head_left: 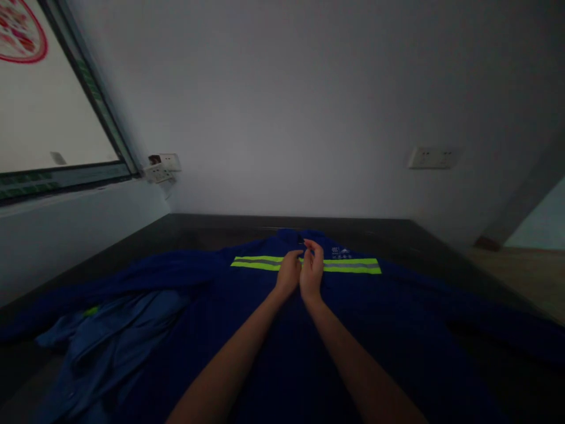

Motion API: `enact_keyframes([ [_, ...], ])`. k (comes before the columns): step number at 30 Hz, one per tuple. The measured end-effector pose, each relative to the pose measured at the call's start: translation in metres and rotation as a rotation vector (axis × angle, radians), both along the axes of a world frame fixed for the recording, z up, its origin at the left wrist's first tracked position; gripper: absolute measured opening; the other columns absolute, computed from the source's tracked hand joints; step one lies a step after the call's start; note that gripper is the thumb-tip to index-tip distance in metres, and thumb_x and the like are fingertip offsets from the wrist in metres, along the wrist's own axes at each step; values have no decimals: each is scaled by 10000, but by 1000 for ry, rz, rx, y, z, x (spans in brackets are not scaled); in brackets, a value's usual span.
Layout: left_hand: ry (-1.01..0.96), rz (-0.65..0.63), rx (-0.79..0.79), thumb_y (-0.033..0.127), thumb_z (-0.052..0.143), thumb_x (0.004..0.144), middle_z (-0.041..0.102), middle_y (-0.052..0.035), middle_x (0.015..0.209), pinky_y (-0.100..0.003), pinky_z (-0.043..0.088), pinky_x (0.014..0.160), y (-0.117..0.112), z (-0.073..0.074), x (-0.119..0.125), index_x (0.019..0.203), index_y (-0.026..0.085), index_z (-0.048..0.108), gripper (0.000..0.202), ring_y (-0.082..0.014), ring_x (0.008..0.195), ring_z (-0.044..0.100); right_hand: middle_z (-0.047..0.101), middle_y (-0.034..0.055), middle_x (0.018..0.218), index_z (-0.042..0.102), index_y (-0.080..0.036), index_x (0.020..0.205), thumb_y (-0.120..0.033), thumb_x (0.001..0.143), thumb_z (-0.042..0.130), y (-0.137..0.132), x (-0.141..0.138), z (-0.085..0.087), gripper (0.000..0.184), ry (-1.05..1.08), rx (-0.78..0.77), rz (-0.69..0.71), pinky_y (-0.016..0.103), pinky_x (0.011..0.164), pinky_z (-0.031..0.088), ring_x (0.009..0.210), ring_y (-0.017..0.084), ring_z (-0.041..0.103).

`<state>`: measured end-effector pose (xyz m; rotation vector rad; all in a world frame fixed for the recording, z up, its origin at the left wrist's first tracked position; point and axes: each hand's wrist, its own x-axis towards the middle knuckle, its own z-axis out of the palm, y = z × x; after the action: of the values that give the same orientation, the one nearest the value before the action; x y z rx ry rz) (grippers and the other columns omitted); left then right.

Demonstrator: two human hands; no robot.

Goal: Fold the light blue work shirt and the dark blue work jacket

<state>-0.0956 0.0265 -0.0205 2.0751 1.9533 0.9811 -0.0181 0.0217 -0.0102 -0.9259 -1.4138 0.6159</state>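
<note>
A dark blue work jacket (265,312) lies spread out with its collar at the far end and its sleeves out to both sides. A yellow-green reflective band (353,266) with a grey stripe crosses its chest. Just below the collar, my left hand (289,273) rests on the front of the jacket with its fingers curled closed. My right hand (312,271) is right beside it, fingertips bent together near the neck opening. Whatever is between the fingers of either hand is too small and dark to make out. White print (341,253) shows on the chest to the right.
Beneath the jacket is a dark table (375,227) that meets a pale wall (282,118). A lighter blue garment (128,335) lies crumpled at the left, partly under the sleeve. Sockets (431,158) are on the wall at right, and a power adapter (158,172) at left near the window (53,118).
</note>
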Motion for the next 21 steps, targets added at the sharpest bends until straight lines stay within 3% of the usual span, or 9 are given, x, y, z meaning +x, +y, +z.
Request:
enact_keyframes([
  [6,127,-174,79,176,361,894,603,-144,1185,-457,305,1067,-21,-4,39,1146,169,591,341,-260,1144,519,608,88,1020,541,-181,980,-243,846,382,11,22,41,217,88,84,24,324,865,458,967,172,561],
  [10,208,-240,24,234,379,907,486,-132,1356,-500,241,1099,-30,-15,53,1241,178,538,374,-287,1303,372,638,71,926,586,-172,938,-251,812,434,23,72,61,213,-2,123,96,299,753,494,863,170,596],
  [12,258,-258,-18,303,397,912,416,-121,1418,-510,224,1104,-33,-22,55,1300,196,492,414,-295,1345,305,653,75,914,612,-165,937,-261,803,454,30,116,62,229,-161,102,103,297,714,498,842,181,609],
  [15,342,-262,-46,378,360,927,365,-94,1456,-505,222,1103,-36,-28,54,1344,246,447,445,-287,1365,268,671,67,891,647,-171,914,-228,778,492,41,206,53,214,-502,41,-61,319,759,484,835,192,616],
  [19,431,-228,-52,397,317,941,349,-59,1469,-482,221,1106,-38,-27,55,1360,292,422,444,-258,1370,265,679,63,924,660,-186,947,-43,643,539,43,345,35,357,-951,-214,-296,318,790,483,824,191,624],
  [21,457,-217,-64,404,323,939,346,-55,1470,-473,225,1106,-38,-26,55,1366,296,413,450,-254,1371,262,686,84,905,677,-184,868,14,575,567,38,399,27,371,-1108,-337,-433,317,804,479,881,223,627],
])
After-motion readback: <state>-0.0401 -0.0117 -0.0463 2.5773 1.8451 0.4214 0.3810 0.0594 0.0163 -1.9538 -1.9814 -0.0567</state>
